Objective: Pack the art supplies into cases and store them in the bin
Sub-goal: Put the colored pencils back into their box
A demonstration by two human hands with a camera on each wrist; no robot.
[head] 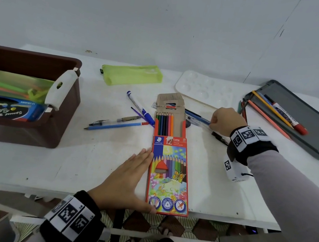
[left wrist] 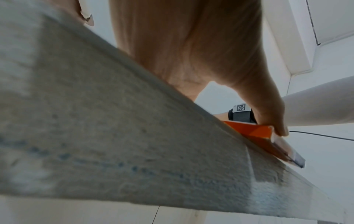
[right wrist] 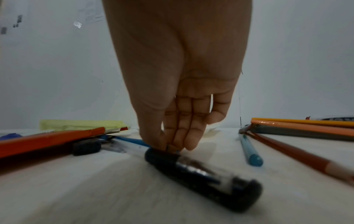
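Observation:
An orange coloured-pencil box (head: 170, 168) lies in the middle of the white table (head: 22, 164) with its top flap open and several pencils showing inside. My left hand (head: 136, 171) lies flat along the box's left edge, fingers straight, thumb on the near bottom corner (left wrist: 277, 128). My right hand (head: 221, 118) reaches down just right of the open flap. Its thumb and fingertips (right wrist: 168, 145) pinch the far end of a dark pen with a clear barrel (right wrist: 201, 169) lying on the table.
A brown bin (head: 71, 94) at the left holds a green case and a blue box. A green mesh pouch (head: 132, 74) and white palette (head: 203, 90) lie at the back. A grey tray (head: 310, 128) at the right carries pencils and a red marker. Loose pens (head: 136, 104) lie left of the box.

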